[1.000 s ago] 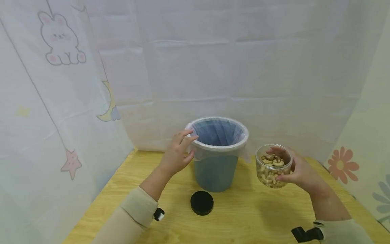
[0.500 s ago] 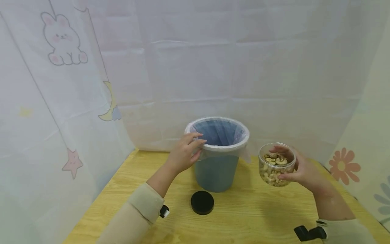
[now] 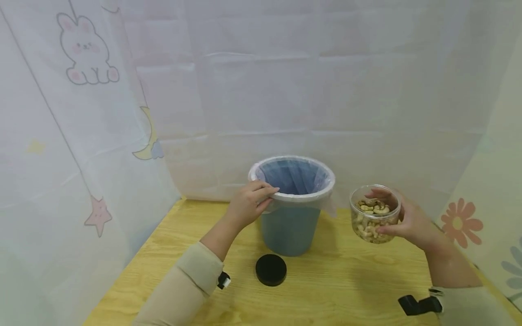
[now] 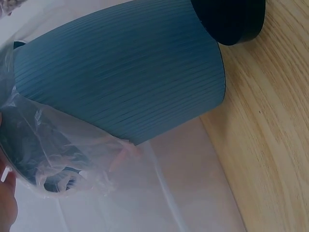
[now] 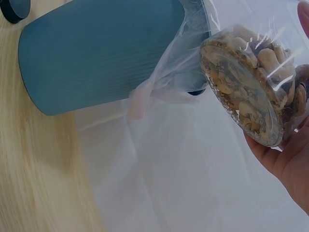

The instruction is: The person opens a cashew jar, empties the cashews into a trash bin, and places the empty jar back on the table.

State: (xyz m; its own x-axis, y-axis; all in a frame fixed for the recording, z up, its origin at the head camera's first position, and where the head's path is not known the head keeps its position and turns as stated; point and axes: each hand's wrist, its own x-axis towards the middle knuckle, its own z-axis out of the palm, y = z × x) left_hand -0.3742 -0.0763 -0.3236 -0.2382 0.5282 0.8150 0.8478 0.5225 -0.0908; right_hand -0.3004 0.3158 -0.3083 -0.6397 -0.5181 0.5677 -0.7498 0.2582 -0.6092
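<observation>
A blue trash can (image 3: 290,231) with a white rim and a clear plastic liner (image 3: 326,181) stands upright on the table. My left hand (image 3: 248,203) grips its rim at the front left, fingers on top and thumb below. To the right of the can, my right hand (image 3: 412,222) holds a clear open jar (image 3: 375,213) partly filled with cashews (image 3: 371,226). The right wrist view shows the underside of the jar (image 5: 241,92), raised off the table. In front of the can lies a round black lid (image 3: 271,270).
The can and lid stand on a yellow wood-grain table (image 3: 334,290). Behind it hangs a pale curtain (image 3: 261,99), with printed side panels at left and right. Black camera mounts (image 3: 420,304) show at both cuffs.
My left hand has moved right and settled onto the can's rim. My right hand has lifted the jar slightly and shifted it a little to the right. The lid stays put.
</observation>
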